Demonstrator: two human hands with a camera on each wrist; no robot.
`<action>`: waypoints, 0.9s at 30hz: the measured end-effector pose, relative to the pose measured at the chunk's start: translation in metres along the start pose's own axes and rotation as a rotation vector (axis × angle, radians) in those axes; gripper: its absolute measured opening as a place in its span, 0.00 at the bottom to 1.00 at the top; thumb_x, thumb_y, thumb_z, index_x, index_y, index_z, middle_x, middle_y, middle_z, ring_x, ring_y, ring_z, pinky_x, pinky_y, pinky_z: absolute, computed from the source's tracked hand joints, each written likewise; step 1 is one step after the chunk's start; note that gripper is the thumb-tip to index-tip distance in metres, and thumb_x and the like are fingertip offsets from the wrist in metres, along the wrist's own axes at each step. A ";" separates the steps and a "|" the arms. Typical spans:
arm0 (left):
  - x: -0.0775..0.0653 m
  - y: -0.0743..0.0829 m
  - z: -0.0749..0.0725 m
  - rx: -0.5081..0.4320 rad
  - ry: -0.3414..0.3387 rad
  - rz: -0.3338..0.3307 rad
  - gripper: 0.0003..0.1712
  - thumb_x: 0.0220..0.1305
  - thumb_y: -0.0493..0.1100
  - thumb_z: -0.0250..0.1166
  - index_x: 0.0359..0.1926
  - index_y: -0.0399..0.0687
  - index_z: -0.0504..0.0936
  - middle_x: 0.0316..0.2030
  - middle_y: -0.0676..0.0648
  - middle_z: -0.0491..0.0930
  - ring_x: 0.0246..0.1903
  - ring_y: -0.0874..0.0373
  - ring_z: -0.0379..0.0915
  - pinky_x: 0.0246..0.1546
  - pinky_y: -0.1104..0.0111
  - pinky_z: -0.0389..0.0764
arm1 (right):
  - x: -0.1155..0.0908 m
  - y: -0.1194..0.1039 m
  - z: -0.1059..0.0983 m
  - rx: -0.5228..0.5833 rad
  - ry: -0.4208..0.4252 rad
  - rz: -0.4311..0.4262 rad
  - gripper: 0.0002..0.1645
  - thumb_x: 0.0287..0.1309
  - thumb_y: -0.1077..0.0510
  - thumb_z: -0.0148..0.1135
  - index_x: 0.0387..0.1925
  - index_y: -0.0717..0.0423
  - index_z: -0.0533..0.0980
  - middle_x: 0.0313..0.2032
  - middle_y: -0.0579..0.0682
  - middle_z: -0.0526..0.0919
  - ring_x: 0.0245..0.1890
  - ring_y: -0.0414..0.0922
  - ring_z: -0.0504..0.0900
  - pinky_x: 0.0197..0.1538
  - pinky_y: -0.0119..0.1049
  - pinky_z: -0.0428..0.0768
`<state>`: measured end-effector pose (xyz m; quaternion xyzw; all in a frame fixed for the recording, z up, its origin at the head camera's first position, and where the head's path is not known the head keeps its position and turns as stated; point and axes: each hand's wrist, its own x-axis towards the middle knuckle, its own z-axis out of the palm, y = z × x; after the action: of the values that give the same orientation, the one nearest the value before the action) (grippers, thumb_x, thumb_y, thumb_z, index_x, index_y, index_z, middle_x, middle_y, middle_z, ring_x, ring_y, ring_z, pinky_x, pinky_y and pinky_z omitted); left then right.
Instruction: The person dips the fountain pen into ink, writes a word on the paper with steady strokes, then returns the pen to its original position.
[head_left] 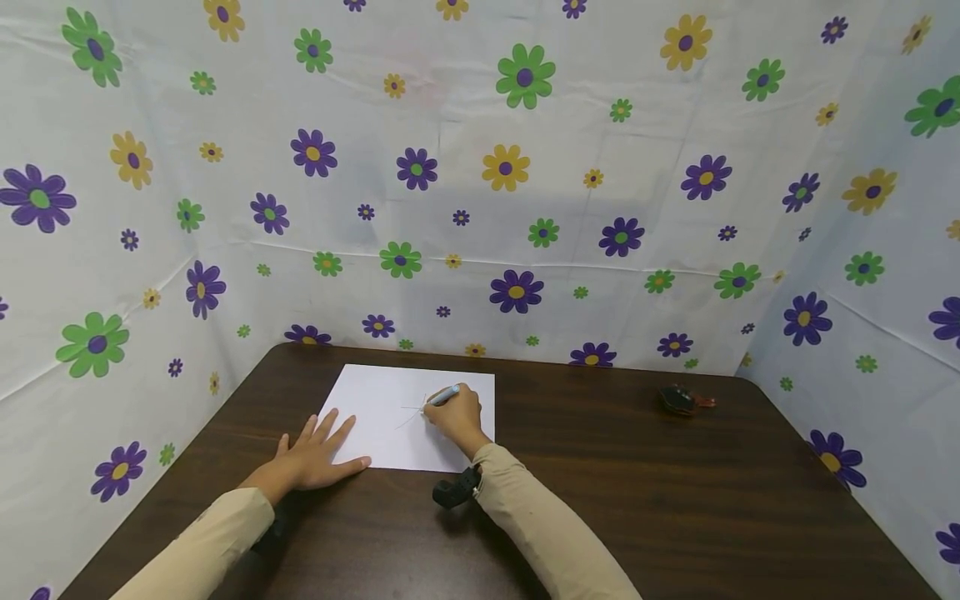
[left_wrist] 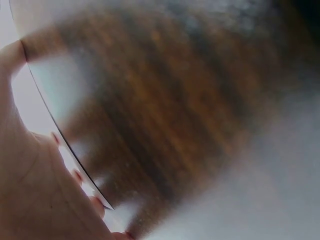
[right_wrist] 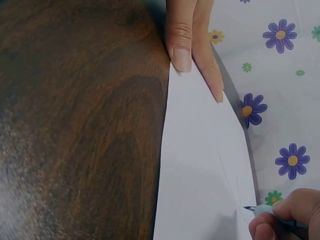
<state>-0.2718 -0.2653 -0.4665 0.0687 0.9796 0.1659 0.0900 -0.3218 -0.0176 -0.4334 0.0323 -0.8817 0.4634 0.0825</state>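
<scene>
Head view: white paper (head_left: 408, 439) is touched at lower left by the spread, unclenched left hand (head_left: 311, 460); at lower centre, a pen (head_left: 445, 395) is pinched by the right hand (head_left: 461, 418).

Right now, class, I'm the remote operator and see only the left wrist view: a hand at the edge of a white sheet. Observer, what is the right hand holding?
Observer: In the head view, the right hand pinches a light-blue pen over the white sheet.
Operator: My view shows no marks on the white sheet. Are there any?
Observer: Yes, a few thin lines lie on it, close to the tip of the light-blue pen.
Operator: Does anything lie apart from the hands?
Observer: A small dark object with a reddish end lies toward the far right of the table; I can't tell what it is.
</scene>
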 end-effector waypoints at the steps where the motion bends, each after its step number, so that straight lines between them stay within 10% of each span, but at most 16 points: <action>1: 0.000 0.000 0.000 0.001 0.001 0.000 0.61 0.51 0.84 0.45 0.74 0.48 0.50 0.74 0.34 0.38 0.70 0.28 0.27 0.55 0.26 0.25 | 0.000 0.000 0.000 -0.001 0.001 -0.001 0.04 0.44 0.60 0.70 0.19 0.50 0.83 0.12 0.42 0.81 0.12 0.36 0.74 0.20 0.28 0.71; 27: 0.005 -0.004 0.002 0.025 -0.017 -0.015 0.62 0.50 0.84 0.44 0.75 0.50 0.49 0.74 0.34 0.38 0.70 0.28 0.27 0.55 0.26 0.25 | 0.001 -0.005 -0.002 -0.075 -0.039 -0.001 0.08 0.43 0.60 0.71 0.16 0.51 0.79 0.14 0.42 0.79 0.16 0.38 0.74 0.24 0.28 0.72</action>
<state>-0.2766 -0.2676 -0.4709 0.0637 0.9813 0.1522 0.0988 -0.3214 -0.0184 -0.4277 0.0388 -0.8999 0.4293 0.0666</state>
